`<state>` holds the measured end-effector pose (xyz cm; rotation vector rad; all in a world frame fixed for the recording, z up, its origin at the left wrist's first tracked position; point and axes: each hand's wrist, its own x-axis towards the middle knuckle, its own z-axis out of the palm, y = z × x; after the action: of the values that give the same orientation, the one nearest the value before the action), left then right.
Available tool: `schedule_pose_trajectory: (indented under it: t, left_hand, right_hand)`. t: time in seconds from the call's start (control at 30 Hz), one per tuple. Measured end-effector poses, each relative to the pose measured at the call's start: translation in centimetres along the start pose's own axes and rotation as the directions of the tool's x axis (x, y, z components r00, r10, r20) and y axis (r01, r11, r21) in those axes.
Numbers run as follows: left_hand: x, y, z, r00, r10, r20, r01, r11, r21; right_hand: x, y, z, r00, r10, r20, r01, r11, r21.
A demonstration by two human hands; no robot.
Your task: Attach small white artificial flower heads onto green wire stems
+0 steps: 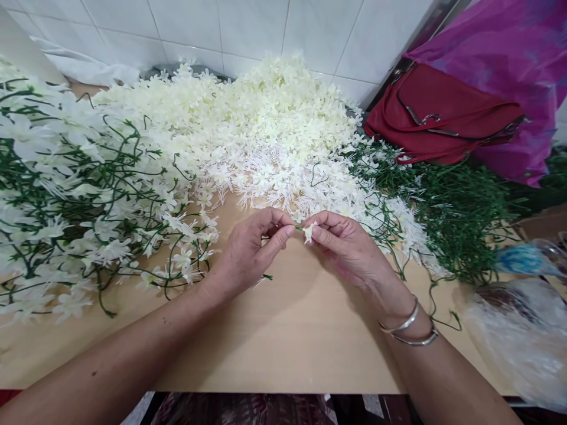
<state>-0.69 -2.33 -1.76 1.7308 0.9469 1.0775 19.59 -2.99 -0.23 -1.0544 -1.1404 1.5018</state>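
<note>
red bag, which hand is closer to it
Right. The right hand is nearer the person than the red bag and off to its left; the left hand is farther left still.

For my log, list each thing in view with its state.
Left hand: pinching stem
Right hand: pinching white flower
Loose blossoms: heaped
Stemmed flowers: piled, tangled
Green stems: piled
Bracelets: worn, right wrist
Red bag: tilted, fastening unclear
Clear plastic bag: crumpled
Purple plastic: creased

left hand (252, 248): pinching | right hand (348, 245): pinching, apparently curled beneath
</note>
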Motion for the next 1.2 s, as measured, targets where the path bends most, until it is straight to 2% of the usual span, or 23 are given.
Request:
schedule_pose_trajectory:
  t: [0.1,0.23,0.4,0.47,0.6,0.67,0.83,1.2]
  left_hand:
    - [-0.1,0.2,0.0,0.999,0.034,-0.005,-0.034,0.999,0.025]
    - [0.0,0.4,-0.1,0.990,0.138,0.003,-0.137,0.986,0.092]
    - [0.1,0.1,-0.4,0.976,0.219,0.016,-0.217,0.953,0.211]
    - [0.1,0.0,-0.5,0.984,0.174,0.039,-0.178,0.960,0.214]
    - [0.0,-0.5,-0.3,0.997,-0.016,0.077,0.007,0.993,0.114]
    - [0.0,-0.9,-0.2,0.996,-0.055,0.074,0.050,0.996,0.067]
    - [0.0,-1.4,-0.1,0.996,-0.058,0.071,0.057,0.998,0.022]
    - [0.0,-0.9,-0.3,0.995,-0.020,0.094,0.011,0.995,0.096]
  right_hand:
    - [0.0,0.0,0.0,0.999,0.036,0.002,-0.036,0.999,0.021]
    - [0.0,-0.1,0.2,0.999,0.054,0.002,-0.054,0.998,0.039]
    - [0.0,-0.1,0.4,0.998,0.058,0.005,-0.058,0.998,0.001]
    - [-0.1,0.1,0.5,0.999,0.045,-0.028,-0.047,0.998,-0.046]
    - [-0.1,0.7,0.8,0.996,-0.010,-0.088,-0.002,0.991,-0.136]
    - [-0.2,0.9,0.9,0.996,-0.029,-0.089,0.014,0.986,-0.164]
    - [-0.1,0.8,1.1,0.997,-0.004,-0.073,-0.009,0.985,-0.174]
    - [0.0,0.2,1.0,0.994,0.089,-0.055,-0.098,0.976,-0.193]
